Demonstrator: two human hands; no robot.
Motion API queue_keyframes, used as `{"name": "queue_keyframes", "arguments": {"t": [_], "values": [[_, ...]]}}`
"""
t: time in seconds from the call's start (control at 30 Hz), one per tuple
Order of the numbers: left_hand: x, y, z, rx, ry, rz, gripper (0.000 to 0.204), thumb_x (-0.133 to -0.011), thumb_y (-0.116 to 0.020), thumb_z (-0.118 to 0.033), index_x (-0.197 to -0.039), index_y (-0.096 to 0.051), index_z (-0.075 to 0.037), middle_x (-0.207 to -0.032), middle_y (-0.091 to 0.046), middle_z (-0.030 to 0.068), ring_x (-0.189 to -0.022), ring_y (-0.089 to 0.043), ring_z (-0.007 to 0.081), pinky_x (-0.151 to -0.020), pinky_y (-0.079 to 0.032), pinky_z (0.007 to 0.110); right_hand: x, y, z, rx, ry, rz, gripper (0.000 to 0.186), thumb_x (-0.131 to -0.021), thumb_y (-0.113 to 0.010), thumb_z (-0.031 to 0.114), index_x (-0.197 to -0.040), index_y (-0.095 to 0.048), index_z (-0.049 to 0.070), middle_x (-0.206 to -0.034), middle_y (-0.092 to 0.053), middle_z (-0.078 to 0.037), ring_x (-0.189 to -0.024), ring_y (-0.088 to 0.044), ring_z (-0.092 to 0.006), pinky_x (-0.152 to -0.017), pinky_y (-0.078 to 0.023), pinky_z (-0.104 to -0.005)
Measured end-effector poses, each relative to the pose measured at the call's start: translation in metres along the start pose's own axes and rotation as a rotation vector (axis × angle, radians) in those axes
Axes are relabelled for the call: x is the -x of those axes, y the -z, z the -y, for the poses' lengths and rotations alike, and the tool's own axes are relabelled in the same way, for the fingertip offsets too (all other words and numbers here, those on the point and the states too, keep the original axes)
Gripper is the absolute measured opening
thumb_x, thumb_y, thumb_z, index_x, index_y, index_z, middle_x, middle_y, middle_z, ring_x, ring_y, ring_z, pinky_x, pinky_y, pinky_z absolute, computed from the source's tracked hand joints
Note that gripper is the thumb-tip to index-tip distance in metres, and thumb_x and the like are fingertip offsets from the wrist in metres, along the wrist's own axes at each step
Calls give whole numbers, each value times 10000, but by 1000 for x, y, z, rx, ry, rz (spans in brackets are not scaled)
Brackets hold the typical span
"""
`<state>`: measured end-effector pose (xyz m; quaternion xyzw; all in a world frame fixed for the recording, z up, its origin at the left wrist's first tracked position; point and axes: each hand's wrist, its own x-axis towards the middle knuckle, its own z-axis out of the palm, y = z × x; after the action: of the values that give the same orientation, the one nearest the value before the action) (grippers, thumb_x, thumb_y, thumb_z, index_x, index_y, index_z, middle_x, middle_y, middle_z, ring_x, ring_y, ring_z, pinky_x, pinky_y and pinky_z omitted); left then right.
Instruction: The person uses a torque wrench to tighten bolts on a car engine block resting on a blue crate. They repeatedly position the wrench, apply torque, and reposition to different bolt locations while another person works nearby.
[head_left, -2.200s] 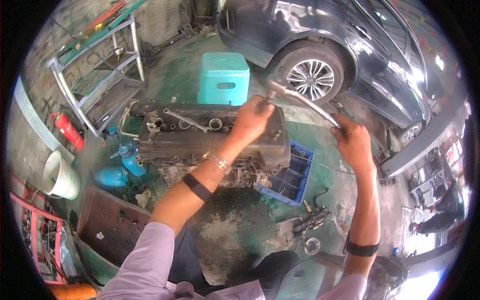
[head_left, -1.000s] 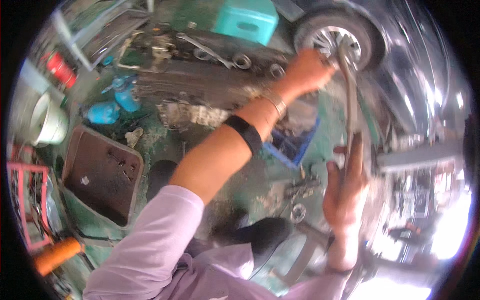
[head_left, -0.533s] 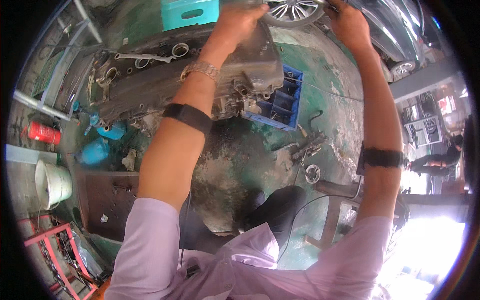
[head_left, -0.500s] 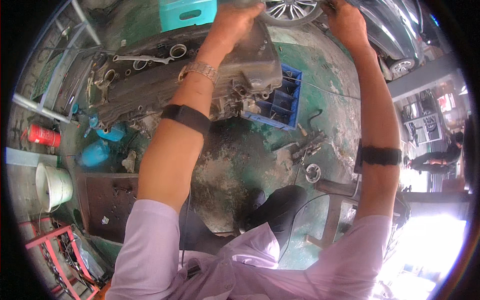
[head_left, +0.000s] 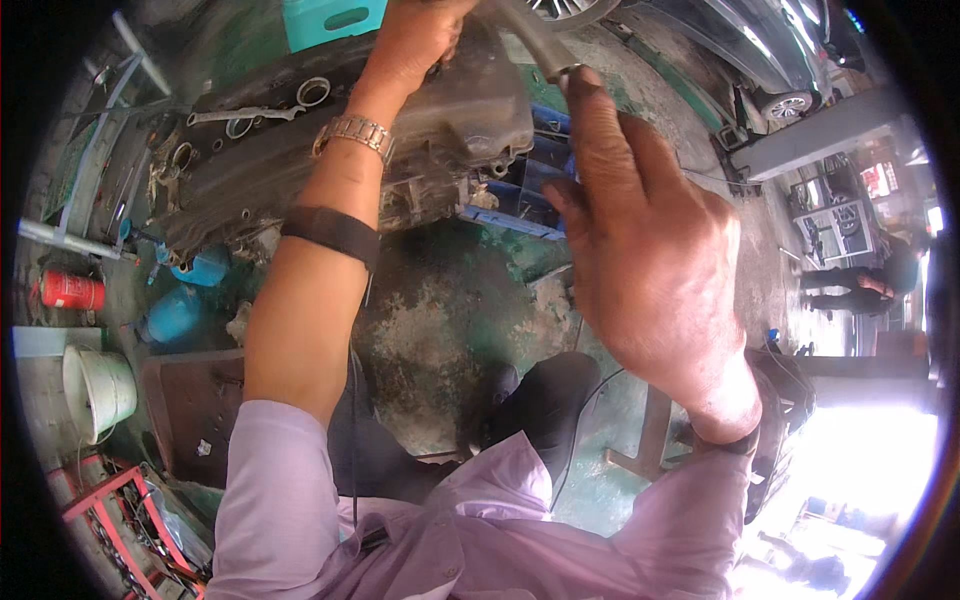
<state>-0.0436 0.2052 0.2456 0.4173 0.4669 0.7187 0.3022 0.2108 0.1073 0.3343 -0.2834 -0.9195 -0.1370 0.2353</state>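
Note:
My left hand is closed over the far part of the dark, greasy engine at the top; what its fingers grip is hidden. My right hand, large in the foreground, is closed round the near end of a long metal wrench, which angles up-left toward my left hand and out of the frame. A double-ended spanner lies on the engine top among round openings. A blue divided crate with metal parts sits at the engine's right end.
A turquoise stool and dark car are beyond the engine. On the left are a metal rack, extinguisher, white bucket, blue jugs and rusty tray. Another person is at far right.
Since half a second ago, my right hand has come much closer, down and left, with the long wrench. My left hand has shifted slightly up and left; the view has moved with it.

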Motion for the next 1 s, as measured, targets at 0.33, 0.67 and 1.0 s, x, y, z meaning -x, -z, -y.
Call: {"name": "queue_keyframes", "arguments": {"t": [0.33,0.67,1.0], "values": [[-1,3,-6,-66,19,70,378,-936,-645,-291,-646,-503,-95,-523,-439,4,-460,-407,126,-478,-356,333,-82,-43,-132,66,117,-168,296,-944,-596,199,-1236,-634,173,-952,-694,-165,-816,-669,-385,-703,-530,-459],[1,-2,-12,18,55,63,365,-934,-654,-264,-663,-457,-119,-504,-390,-25,-406,-350,88,-419,-320,273,-133,-91,-148,48,-9,-249,207,-912,-625,232,-1092,-656,134,-921,-686,-152,-884,-649,-373,-756,-516,-465],[4,-3,-15,30,72,129,345,-940,-653,-218,-667,-466,-122,-503,-424,-35,-408,-362,71,-422,-292,260,-56,-25,-85,-45,-192,-61,378,-937,-601,206,-1296,-585,90,-946,-672,-220,-868,-644,-416,-731,-501,-469]]}}
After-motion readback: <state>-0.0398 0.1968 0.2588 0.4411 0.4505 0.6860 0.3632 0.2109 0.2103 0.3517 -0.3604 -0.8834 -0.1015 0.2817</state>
